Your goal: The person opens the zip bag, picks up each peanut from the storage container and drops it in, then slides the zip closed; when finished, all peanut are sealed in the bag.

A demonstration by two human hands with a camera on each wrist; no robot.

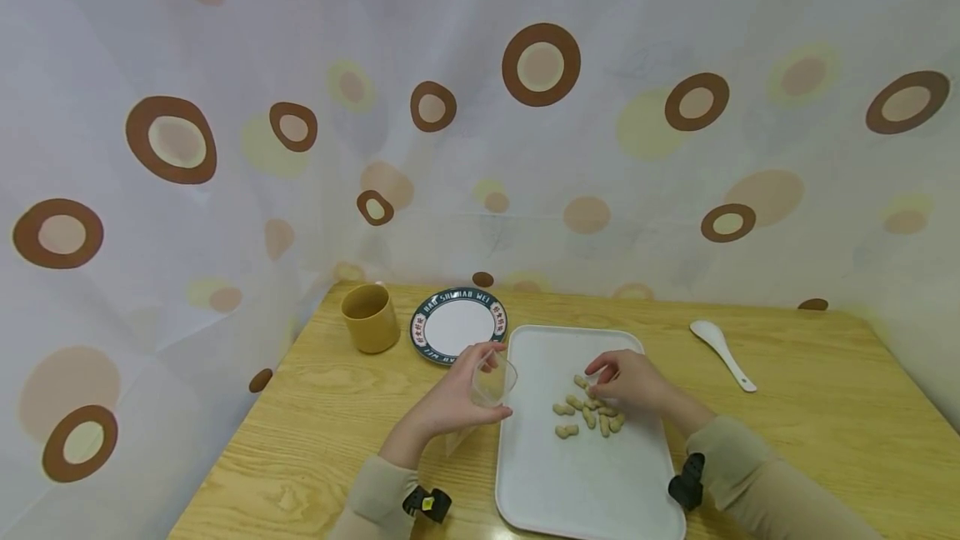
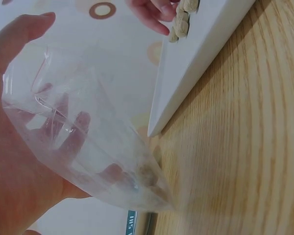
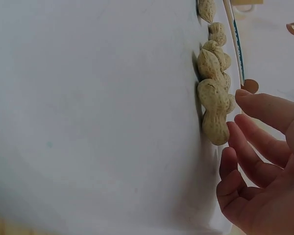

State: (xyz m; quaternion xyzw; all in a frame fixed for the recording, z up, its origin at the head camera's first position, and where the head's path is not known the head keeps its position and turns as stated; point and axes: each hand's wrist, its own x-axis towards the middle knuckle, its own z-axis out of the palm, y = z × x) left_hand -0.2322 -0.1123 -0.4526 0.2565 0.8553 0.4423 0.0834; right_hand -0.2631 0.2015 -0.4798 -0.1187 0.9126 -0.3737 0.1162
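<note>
A clear plastic bag (image 2: 83, 132) hangs mouth-up from my left hand (image 1: 467, 394), its mouth spread between thumb and fingers beside the tray's left edge. Blurred pale lumps, perhaps peanuts, lie in the bag's bottom corner. Several unshelled peanuts (image 1: 588, 419) are grouped on a white tray (image 1: 585, 482). At the far side of this group is my right hand (image 1: 633, 382), thumb and fingers apart. In the right wrist view its fingertips (image 3: 242, 93) are close to the peanuts (image 3: 214, 112); whether they touch one I cannot tell.
Behind my left hand stands a yellow mug (image 1: 371, 319), next to a white plate with a dark patterned rim (image 1: 431, 348). A white spoon (image 1: 723, 352) lies right of the tray on the wooden table (image 1: 322, 440). A dotted curtain (image 1: 465, 165) closes off the back.
</note>
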